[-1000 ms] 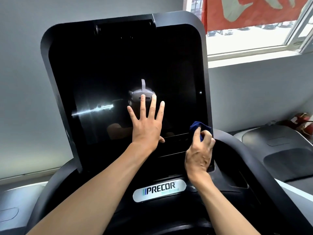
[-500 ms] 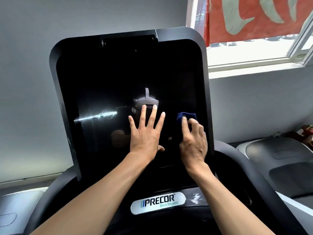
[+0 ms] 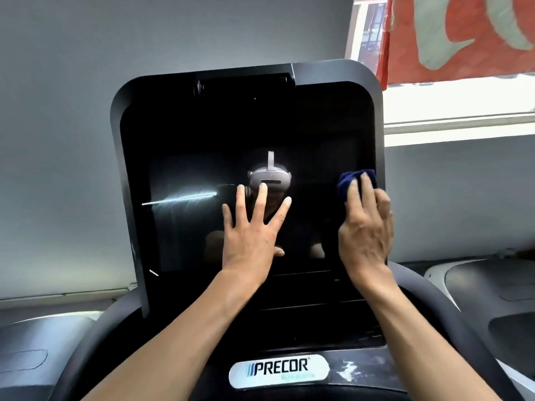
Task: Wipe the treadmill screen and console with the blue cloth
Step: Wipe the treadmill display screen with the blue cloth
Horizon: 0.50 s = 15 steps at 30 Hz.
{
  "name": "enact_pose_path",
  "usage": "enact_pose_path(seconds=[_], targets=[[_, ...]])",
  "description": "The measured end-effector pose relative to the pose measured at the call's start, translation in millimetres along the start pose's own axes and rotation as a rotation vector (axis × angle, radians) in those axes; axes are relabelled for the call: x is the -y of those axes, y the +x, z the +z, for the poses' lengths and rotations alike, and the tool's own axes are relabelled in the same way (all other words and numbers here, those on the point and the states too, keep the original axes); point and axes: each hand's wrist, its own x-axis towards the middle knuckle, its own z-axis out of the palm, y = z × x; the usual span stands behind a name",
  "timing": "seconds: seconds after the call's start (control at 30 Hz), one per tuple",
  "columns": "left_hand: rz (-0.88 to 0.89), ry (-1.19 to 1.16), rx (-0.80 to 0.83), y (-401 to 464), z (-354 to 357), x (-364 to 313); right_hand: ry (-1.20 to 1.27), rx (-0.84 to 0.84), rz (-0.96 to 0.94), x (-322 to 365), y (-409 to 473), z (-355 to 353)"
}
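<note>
**Cloth at the right edge of the treadmill screen**

The person stands at the treadmill with both bare arms reaching up to the dark screen point(image 3: 220, 157). The left hand point(image 3: 251, 235) lies flat against the glass, fingers straight and spread wide, holding nothing. Just above its fingertips the glass mirrors a white headset, and off to its left a bright streak of light runs across the screen.

The right hand point(image 3: 365, 227) is over by the screen's right edge, level with the left hand and well apart from it. It presses the blue cloth point(image 3: 348, 182) against the glass; the cloth is bunched under the fingers, which curve over it, and a dark blue wad sticks out above and to the left of the fingertips. The outer fingers of this hand reach over the black frame point(image 3: 376, 117) that borders the screen.

Below both wrists sits the console point(image 3: 312, 322), black and ridged. Beneath that, between the two forearms, is a silver logo plate point(image 3: 279, 370) reading PRECOR, with whitish smears just to the right of it. Beyond the right hand, up behind the frame, a window point(image 3: 460, 99) shows daylight and a red banner point(image 3: 463, 36).
</note>
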Motion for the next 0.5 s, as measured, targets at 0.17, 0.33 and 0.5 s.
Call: enact_pose_path(seconds=[0.17,0.33,0.5], targets=[[-0.010,-0.039,0.008,-2.0,-1.2,-0.2,0.136,-0.046,0.005,35.1,31.3,7.8],[-0.016,-0.031,0.019,-3.0,-1.3,0.4,0.078,0.080,-0.325,14.5,-33.8,1.9],[-0.018,-0.029,0.031,-2.1,1.2,0.9,0.099,0.018,-0.088,-6.8,33.7,3.4]])
